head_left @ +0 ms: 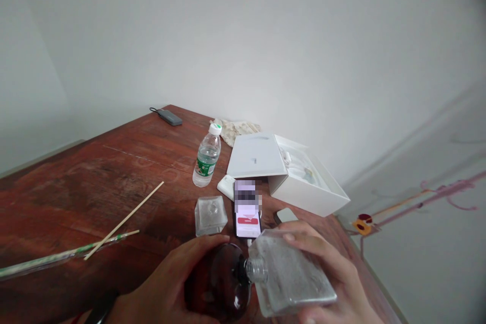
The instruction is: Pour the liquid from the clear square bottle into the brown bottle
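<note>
A: While the clear square flask (292, 276) lies tipped on its side, we have its neck pressed right up to the mouth of the dark round bottle (220, 288), so we judge this to be the pouring step.

B: Agreed. Our right hand (334, 283) is wrapped around the flask, fingers over its top edge; our left hand (170, 288) cups the dark bottle near the desk's (94, 177) front edge.

A: The square glass stopper (210, 216) sits apart, just beside the phone (247, 212).

B: Whether liquid is running, we cannot tell.

A: Next, we reckon, calls for keeping the two necks lined up and tilting gently.

B: Behind, the water bottle (207, 156), the open white box (288, 172), and chopsticks (125, 220) to the left.
</note>
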The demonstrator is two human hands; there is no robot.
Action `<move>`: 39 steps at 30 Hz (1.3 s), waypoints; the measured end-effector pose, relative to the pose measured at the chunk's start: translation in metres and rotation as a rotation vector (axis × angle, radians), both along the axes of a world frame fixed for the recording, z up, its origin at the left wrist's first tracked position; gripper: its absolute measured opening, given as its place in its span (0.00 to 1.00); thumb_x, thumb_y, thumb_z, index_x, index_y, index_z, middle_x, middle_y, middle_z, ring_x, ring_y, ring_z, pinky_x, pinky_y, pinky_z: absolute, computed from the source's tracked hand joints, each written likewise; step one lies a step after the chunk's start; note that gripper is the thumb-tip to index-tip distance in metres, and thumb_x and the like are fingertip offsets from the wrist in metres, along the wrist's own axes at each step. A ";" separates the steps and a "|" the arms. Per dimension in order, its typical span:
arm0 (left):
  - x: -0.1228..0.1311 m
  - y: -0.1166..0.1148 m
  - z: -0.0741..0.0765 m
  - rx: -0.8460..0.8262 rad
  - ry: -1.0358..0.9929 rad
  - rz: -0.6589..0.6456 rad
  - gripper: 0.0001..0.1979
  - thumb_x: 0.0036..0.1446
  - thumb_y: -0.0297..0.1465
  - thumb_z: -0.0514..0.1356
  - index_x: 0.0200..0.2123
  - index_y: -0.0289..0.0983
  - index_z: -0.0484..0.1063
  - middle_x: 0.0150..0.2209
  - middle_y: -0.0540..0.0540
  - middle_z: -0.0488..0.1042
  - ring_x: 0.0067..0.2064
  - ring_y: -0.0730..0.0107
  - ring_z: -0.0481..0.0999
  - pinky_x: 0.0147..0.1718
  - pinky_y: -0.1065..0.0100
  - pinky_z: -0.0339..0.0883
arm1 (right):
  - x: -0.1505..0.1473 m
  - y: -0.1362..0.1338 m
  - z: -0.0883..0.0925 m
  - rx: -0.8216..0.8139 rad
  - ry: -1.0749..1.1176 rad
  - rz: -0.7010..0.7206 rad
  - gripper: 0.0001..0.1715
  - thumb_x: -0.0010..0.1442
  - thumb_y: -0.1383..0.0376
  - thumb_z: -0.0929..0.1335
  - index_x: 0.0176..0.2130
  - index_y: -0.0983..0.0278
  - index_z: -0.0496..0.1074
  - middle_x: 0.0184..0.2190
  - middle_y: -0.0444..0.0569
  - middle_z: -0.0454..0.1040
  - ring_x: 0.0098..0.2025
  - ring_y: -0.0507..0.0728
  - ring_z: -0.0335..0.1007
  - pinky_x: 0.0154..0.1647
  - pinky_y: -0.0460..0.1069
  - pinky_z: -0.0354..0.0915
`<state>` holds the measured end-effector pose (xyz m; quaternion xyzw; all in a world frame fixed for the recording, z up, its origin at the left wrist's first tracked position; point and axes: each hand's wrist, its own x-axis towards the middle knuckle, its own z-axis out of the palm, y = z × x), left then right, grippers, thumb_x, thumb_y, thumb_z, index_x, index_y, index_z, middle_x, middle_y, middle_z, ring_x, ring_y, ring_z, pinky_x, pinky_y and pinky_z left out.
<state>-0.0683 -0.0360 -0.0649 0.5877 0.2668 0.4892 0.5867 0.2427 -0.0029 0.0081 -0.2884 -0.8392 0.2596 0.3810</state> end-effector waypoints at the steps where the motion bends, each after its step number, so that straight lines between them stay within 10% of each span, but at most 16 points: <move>1: -0.001 0.001 -0.001 0.004 0.009 0.000 0.46 0.50 0.53 0.81 0.68 0.47 0.72 0.63 0.38 0.79 0.60 0.38 0.82 0.61 0.45 0.76 | 0.000 0.000 0.000 0.010 -0.001 -0.004 0.42 0.63 0.36 0.75 0.67 0.48 0.69 0.62 0.53 0.76 0.63 0.69 0.77 0.59 0.61 0.79; 21: 0.004 -0.004 -0.005 -0.035 -0.161 -0.170 0.44 0.56 0.50 0.80 0.71 0.49 0.69 0.64 0.38 0.79 0.62 0.39 0.81 0.62 0.45 0.74 | -0.012 0.005 0.014 0.082 -0.023 0.043 0.41 0.64 0.37 0.75 0.67 0.49 0.69 0.58 0.52 0.78 0.57 0.64 0.81 0.52 0.54 0.80; 39: 0.003 -0.005 -0.005 0.034 -0.048 -0.035 0.45 0.54 0.54 0.79 0.69 0.45 0.71 0.65 0.37 0.79 0.61 0.38 0.81 0.62 0.45 0.75 | -0.012 0.003 0.016 0.089 -0.023 0.024 0.41 0.63 0.37 0.76 0.67 0.49 0.71 0.59 0.52 0.79 0.58 0.65 0.81 0.54 0.57 0.79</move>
